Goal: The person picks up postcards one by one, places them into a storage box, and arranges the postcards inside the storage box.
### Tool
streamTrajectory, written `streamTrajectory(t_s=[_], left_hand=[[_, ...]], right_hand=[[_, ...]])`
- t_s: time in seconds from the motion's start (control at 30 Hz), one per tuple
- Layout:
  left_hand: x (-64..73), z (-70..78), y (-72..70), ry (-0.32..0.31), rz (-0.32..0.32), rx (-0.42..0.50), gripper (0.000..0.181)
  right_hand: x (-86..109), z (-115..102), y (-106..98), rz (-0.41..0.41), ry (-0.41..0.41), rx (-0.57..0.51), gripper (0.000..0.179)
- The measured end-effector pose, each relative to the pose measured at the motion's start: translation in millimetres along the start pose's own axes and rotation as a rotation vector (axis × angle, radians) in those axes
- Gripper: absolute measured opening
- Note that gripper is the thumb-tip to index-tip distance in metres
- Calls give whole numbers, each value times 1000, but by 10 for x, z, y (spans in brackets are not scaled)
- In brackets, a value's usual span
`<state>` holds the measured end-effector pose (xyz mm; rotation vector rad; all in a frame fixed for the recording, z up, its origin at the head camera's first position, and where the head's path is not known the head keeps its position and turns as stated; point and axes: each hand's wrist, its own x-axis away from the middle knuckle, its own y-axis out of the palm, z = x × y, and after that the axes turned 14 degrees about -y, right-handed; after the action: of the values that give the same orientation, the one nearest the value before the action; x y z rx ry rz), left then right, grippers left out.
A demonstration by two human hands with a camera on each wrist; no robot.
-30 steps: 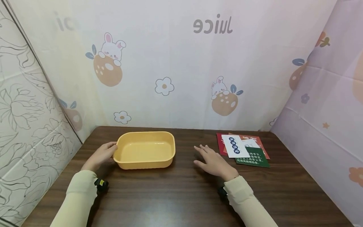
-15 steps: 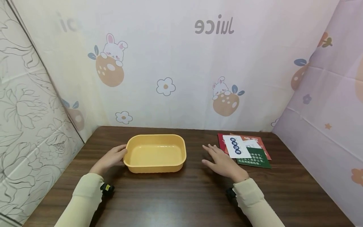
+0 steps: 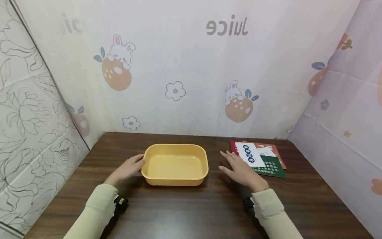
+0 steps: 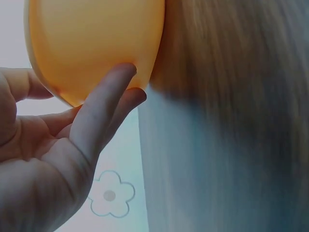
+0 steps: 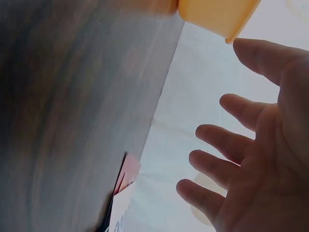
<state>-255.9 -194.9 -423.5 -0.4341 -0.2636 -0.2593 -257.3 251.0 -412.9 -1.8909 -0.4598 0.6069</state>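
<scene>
A yellow rectangular tray (image 3: 174, 182) with raised walls sits on the dark wood table. At its left end, my left hand (image 3: 127, 170) holds the rim. In the left wrist view, fingers (image 4: 104, 99) press against the tray's outer wall (image 4: 96, 38) and others reach its edge. My right hand (image 3: 241, 171) is palm down with spread fingers, to the right of the tray and apart from it. It is near several overlapping cards: a white card (image 3: 250, 154), a green card (image 3: 272, 167), a red card (image 3: 233, 146) and an orange card (image 3: 279, 156). The right hand covers part of the cards' left side.
The table (image 3: 179, 215) meets a patterned cloth backdrop (image 3: 194, 66) at the back, with more cloth at both sides. A black wrist camera (image 3: 120, 201) is strapped to the left wrist, another (image 3: 248, 203) to the right.
The tray has slid right and slightly nearer with my left hand on it. My right hand has shifted right, closer over the cards, its fingers still spread. The cards stay in place.
</scene>
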Motion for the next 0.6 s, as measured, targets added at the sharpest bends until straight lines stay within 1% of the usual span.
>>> streamTrajectory(t_s=[0.13,0.27,0.37,0.53,0.6], left_hand=[[3,44,100,7,0,0,49],[17,87,193,28,-23,0,49],[22,109,243,47,-42,-1,49],[3,124,322,49,-53,16,49],[-2,124,358,40,-53,28,48]], right_hand=[[20,20,-51,-1,20,-4,71],[43,47,-89,2,41,-6,73],[57,69,-111,3,36,-8,74],[88,87,-145,6,31,-18,71],[99,90,-154,2,34,-23,68]])
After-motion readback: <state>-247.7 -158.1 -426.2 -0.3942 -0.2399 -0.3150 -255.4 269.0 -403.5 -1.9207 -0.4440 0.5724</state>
